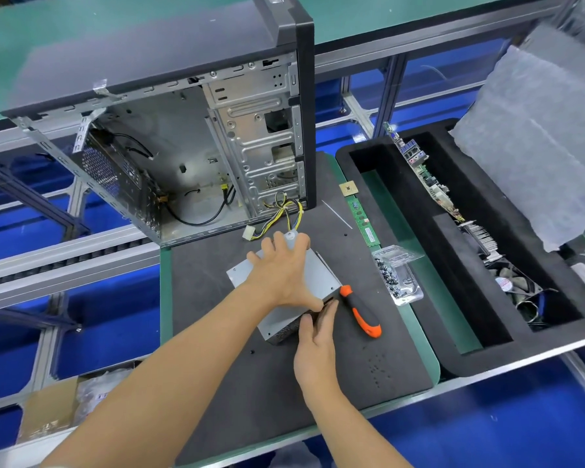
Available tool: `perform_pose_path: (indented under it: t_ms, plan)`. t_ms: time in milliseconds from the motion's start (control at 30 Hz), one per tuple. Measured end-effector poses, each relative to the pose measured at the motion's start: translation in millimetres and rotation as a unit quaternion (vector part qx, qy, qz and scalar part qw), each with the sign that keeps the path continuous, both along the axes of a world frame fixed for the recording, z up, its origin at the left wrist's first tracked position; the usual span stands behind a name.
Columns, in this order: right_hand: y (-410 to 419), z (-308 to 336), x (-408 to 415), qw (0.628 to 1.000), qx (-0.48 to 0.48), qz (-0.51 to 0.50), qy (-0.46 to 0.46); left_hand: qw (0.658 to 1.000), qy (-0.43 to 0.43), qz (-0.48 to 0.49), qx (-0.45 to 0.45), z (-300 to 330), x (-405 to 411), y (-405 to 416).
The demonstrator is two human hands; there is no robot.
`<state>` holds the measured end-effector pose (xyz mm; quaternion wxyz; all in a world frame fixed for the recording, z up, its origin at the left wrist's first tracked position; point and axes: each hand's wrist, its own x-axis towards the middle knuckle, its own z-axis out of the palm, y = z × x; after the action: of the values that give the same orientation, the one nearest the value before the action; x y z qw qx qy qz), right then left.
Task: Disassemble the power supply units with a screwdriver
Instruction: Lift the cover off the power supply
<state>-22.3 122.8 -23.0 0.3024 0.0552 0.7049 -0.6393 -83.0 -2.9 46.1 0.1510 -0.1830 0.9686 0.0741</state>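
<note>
An open computer case [183, 146], bare sheet metal inside, stands at the far edge of a dark foam mat [284, 383]. At the mat's middle lies a boxy grey metal power supply unit [314, 271], its cable bundle [287, 214] trailing into the case. The left hand [281, 268] lies spread across its top; the right hand [314, 336] touches its near end, apparently with straight fingers. An orange-and-black screwdriver [360, 312] lies just beside it, a memory stick [363, 219] and clear screw tray [399, 278] along the right edge.

Person: left hand [281, 275] & right hand [313, 349] showing bare, no gloves; forearms showing uncovered, no sleeves, no jewellery.
</note>
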Motion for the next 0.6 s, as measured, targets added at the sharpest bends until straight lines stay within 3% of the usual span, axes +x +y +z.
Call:
perform_pose_path:
  t_ms: [600]
  plan:
    - [7, -2, -13, 0.999, 0.046, 0.015, -0.016, 1.000, -0.013, 0.000, -0.006, 0, -2, 2]
